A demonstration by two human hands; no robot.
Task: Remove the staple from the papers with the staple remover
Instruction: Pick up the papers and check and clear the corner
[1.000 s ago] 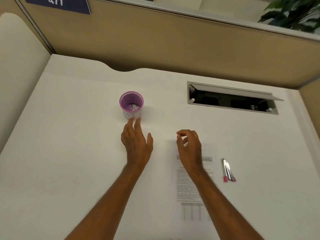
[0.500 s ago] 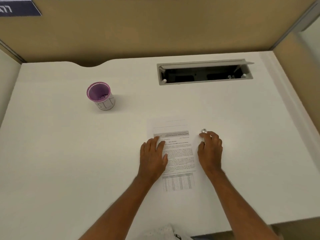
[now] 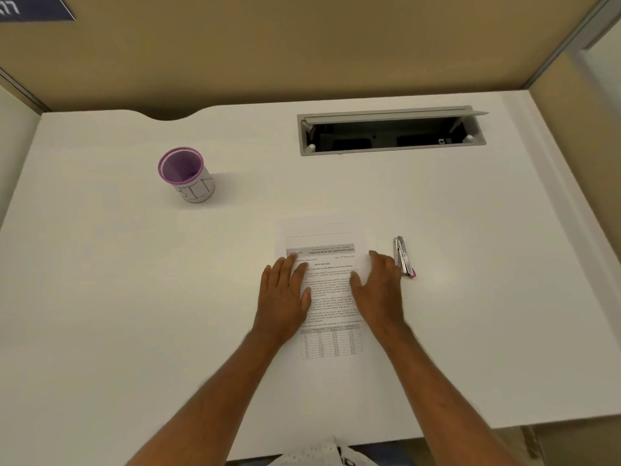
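The printed papers (image 3: 327,290) lie flat in the middle of the white desk (image 3: 117,297). My left hand (image 3: 285,294) rests palm down on their left edge, fingers spread. My right hand (image 3: 378,287) lies flat on their right edge and holds nothing. The metal staple remover (image 3: 403,257), with a pink end, lies on the desk just right of my right hand, touching or almost touching its fingers. The staple itself is too small to make out.
A purple-rimmed cup (image 3: 186,174) stands at the back left of the desk. An open grey cable hatch (image 3: 391,132) is set into the desk at the back right. Tan partition walls (image 3: 302,52) close off the back and sides.
My right hand slid left from the staple remover onto the papers' right edge, leaving the tool on the desk. Earlier both hands came down from near the cup to the papers.
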